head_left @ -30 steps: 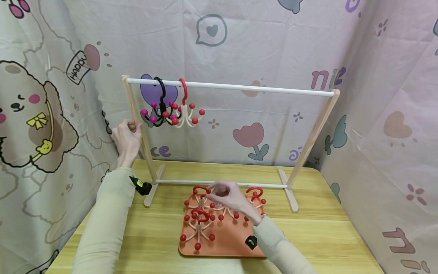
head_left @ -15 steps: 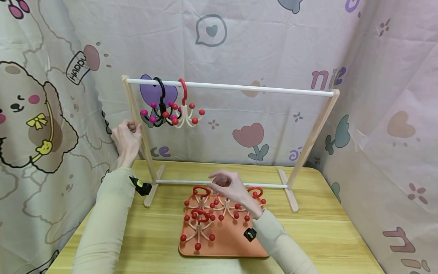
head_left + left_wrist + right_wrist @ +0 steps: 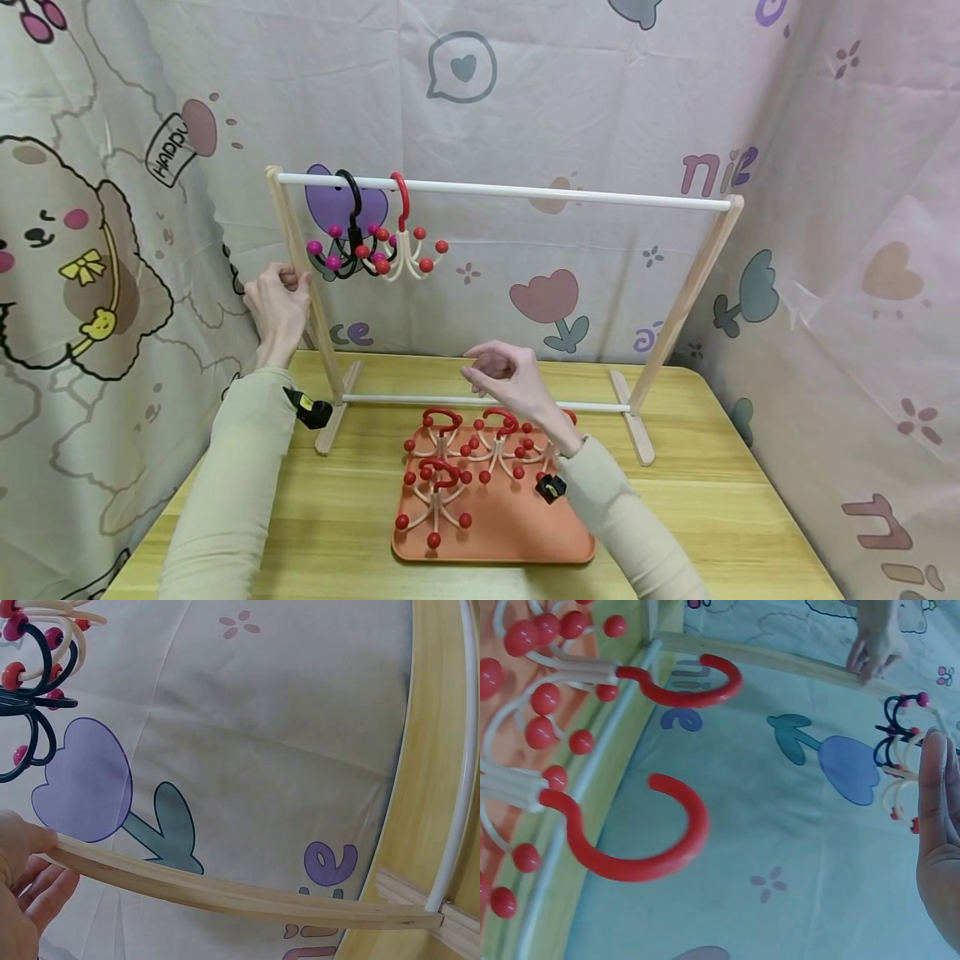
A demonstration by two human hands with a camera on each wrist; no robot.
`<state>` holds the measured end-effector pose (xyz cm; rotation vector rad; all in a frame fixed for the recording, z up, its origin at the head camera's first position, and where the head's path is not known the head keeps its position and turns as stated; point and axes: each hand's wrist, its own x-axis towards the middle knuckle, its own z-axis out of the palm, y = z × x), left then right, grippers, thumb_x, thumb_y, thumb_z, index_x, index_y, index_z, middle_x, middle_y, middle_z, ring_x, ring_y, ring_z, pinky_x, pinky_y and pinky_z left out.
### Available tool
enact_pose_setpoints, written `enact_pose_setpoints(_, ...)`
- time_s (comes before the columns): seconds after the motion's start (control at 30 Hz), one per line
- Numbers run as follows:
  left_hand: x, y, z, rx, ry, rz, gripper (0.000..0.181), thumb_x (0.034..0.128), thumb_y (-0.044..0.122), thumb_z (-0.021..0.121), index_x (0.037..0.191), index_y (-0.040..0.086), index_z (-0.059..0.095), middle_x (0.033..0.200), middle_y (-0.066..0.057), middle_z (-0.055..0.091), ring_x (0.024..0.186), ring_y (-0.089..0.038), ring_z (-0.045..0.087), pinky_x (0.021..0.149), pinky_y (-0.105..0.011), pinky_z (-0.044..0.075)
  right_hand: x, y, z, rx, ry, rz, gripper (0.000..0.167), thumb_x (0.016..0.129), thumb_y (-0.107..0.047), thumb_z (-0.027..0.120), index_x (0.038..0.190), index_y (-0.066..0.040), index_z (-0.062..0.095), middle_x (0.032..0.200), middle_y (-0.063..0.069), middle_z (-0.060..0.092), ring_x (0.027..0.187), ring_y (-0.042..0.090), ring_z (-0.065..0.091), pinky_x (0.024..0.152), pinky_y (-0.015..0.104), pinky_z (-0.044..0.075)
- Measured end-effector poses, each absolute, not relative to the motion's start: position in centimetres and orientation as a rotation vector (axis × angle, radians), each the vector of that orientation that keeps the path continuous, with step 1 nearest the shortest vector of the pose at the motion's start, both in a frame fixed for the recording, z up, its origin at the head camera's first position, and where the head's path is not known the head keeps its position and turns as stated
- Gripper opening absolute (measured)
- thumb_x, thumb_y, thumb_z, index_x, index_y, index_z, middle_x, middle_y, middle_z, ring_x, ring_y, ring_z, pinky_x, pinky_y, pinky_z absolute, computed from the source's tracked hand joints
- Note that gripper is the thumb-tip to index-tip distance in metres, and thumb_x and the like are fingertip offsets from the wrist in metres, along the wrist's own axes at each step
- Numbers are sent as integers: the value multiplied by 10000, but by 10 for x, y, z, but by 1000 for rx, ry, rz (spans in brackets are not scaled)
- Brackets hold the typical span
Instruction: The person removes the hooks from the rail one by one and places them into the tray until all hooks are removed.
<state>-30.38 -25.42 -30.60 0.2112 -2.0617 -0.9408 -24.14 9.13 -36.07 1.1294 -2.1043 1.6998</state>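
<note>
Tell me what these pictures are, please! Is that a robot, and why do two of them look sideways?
No robot here, just a person's two bare hands. The wide picture comes from a camera on the head, looking forward and down. The two sideways ones come from cameras worn on the wrists, which tilt with the arms.

On the wooden table is an orange tray with four red-hooked hangers on it. Behind it is a stand; a black hanger and a red-and-cream one hang from its white top bar.

The left hand pinches a wooden post of the stand. The right hand is in the air and seems to hold nothing.
</note>
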Motion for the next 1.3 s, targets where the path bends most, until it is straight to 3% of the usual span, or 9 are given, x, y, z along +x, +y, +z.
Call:
enact_pose_setpoints(0.17,-304,-254,-306,213,-2070,-939,238,931,102,686,1060,-98,698,1018,-296,735,999,-469,659,1015,-520,429,-246,92,-348,1099,-2073,1710,192,895,37,695,1084,61,673,799,264,730,599,33,678,568,327,596)
enact_pose_setpoints(0.4,-305,-254,-306,215,-2071,-928,243,932,109,685,1063,-95,701,1019,-290,738,996,-465,669,1008,-512,440,-252,93,-331,1038,-2078,1705,184,899,12,704,1078,52,682,805,275,726,594,222,700,570,361,595)
enact_pose_setpoints(0.7,-305,-253,-306,209,-2072,-932,243,939,117,680,1056,-95,698,1011,-292,736,986,-460,662,1002,-516,436,-262,89,-315,953,-2116,1733,203,910,-57,719,1090,31,687,812,257,732,590,137,692,597,406,605)
enact_pose_setpoints(0.83,-304,-253,-306,208,-2073,-940,239,937,109,682,1057,-97,696,1014,-297,734,997,-463,655,1013,-516,428,-266,86,-310,941,-2106,1718,187,910,-61,718,1080,13,695,797,243,734,591,235,702,611,496,595)
enact_pose_setpoints(0.9,-304,-253,-306,208,-2073,-945,237,935,103,683,1059,-98,695,1015,-300,732,1001,-464,651,1018,-515,424,-268,85,-307,937,-2098,1709,181,909,-52,714,1076,17,695,790,244,734,596,302,702,605,475,598)
enact_pose_setpoints(1.0,-304,-253,-306,213,-2074,-945,236,933,101,685,1060,-98,695,1014,-302,731,995,-464,652,1017,-514,425,-271,83,-302,936,-2085,1697,183,906,-42,715,1069,36,692,783,253,731,589,303,699,583,386,598)
enact_pose_setpoints(1.1,-304,-253,-306,223,-2074,-946,242,935,103,681,1069,-98,692,1022,-310,725,987,-464,656,1014,-510,433,-274,80,-295,928,-2089,1680,190,910,-54,715,1077,33,694,796,238,738,591,253,702,588,338,595)
enact_pose_setpoints(1.3,-304,-253,-306,224,-2075,-944,248,944,111,668,1076,-98,687,1029,-317,720,992,-460,655,1011,-510,433,-278,74,-286,903,-2088,1679,214,917,-67,711,1096,46,687,825,257,737,577,123,682,616,411,603)
